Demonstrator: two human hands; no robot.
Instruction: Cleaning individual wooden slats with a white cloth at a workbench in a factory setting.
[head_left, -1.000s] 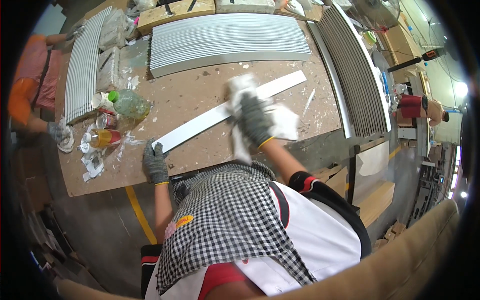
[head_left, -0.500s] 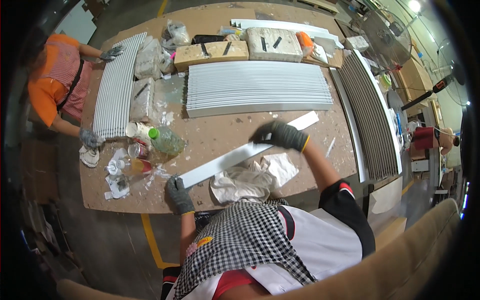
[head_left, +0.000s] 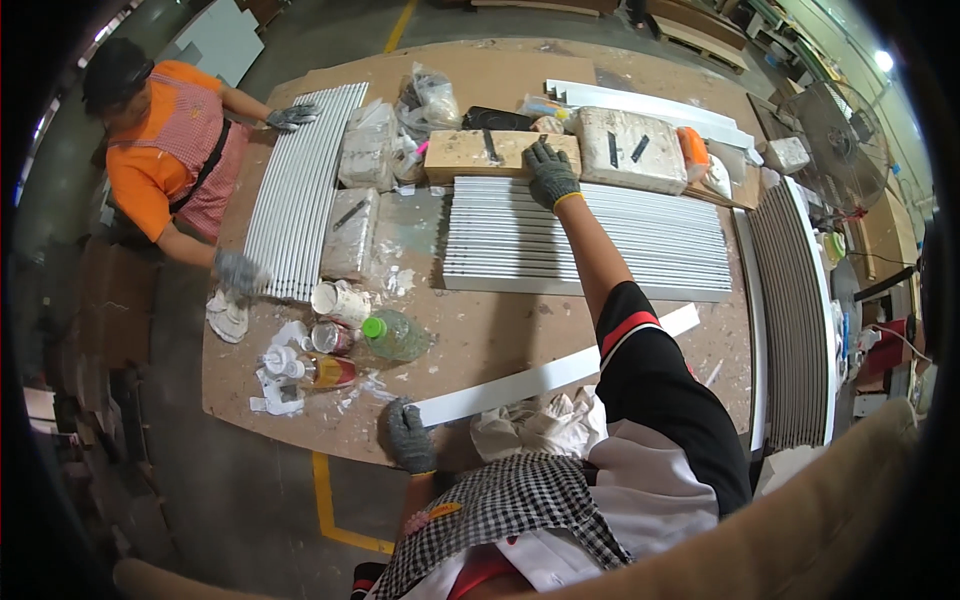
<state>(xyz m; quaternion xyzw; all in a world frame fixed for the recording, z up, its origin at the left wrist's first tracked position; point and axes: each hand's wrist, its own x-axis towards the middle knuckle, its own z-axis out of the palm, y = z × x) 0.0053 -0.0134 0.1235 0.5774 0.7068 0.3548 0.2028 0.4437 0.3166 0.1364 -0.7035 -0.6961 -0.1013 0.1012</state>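
Lying diagonally along the near edge of the counter [head_left: 480, 70], a long white strip [head_left: 555, 378] is being pinned at its near end by the gloved left hand [head_left: 410, 435], fingers curled onto it. The right hand [head_left: 551, 173], also gloved, is stretching far across, fingers spread flat at the far edge of a stack of white slats [head_left: 590, 240], just beside a wooden block [head_left: 500, 152]. A crumpled rag [head_left: 540, 425] is sitting beside the strip; a green-capped bottle [head_left: 393, 335] is lying nearby. At the far left, another person [head_left: 160, 150] is handling another row of slats [head_left: 300, 180].
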